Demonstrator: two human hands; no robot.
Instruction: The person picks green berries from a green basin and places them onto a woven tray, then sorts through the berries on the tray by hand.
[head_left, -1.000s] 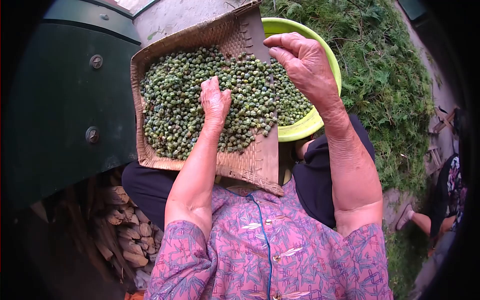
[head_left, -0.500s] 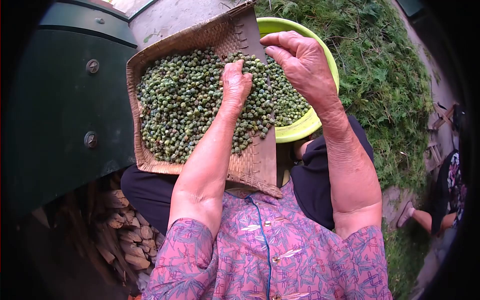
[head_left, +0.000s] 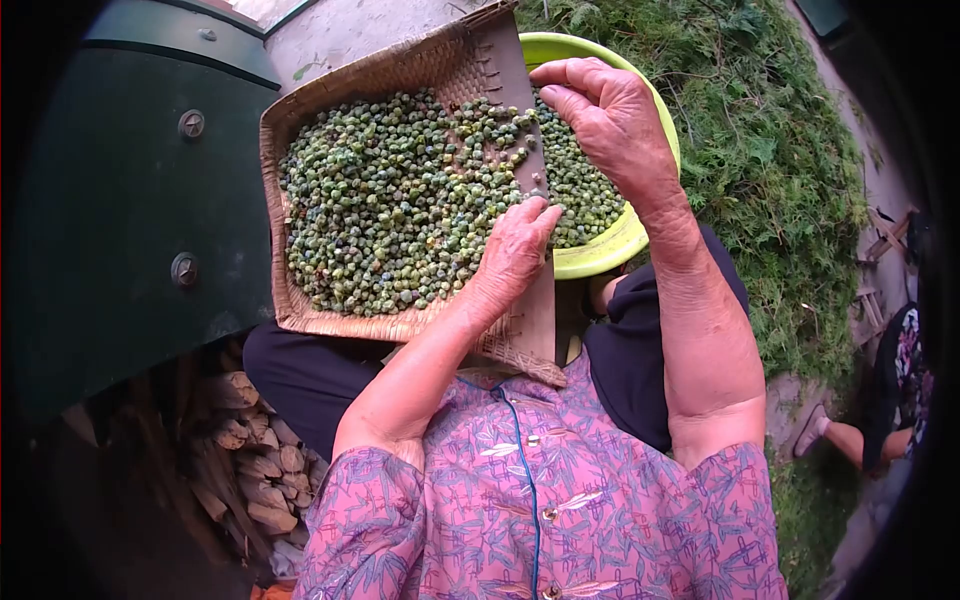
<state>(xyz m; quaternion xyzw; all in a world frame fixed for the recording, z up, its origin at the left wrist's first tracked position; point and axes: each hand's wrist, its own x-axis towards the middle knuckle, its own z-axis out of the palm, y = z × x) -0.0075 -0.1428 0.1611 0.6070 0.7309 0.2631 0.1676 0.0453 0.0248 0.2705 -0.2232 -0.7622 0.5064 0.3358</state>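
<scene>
A woven scoop-shaped basket [head_left: 300, 326] with a flat board lip [head_left: 537, 310] lies across my lap, heaped with small round green fruits [head_left: 380, 210]. Its lip overlaps a yellow-green basin [head_left: 610, 258], which holds more of the same fruits [head_left: 580, 200]. My left hand [head_left: 518, 243] rests over the lip, fingers stretched toward the basin and touching fruits at the board's edge. Above the basin, my right hand [head_left: 612, 125] hovers with fingers bent. Its thumb and forefinger tips are slightly apart, with nothing visible between them.
Cut green conifer branches [head_left: 760, 180] are piled beyond the basin. A dark green panel with metal studs [head_left: 120, 200] stands at the left. Split firewood [head_left: 255, 450] is stacked below it. Another person's leg [head_left: 845, 438] shows at the far right.
My left hand has swept from the middle of the fruits toward me and right to the lip, baring some basket and board. My right hand has barely moved.
</scene>
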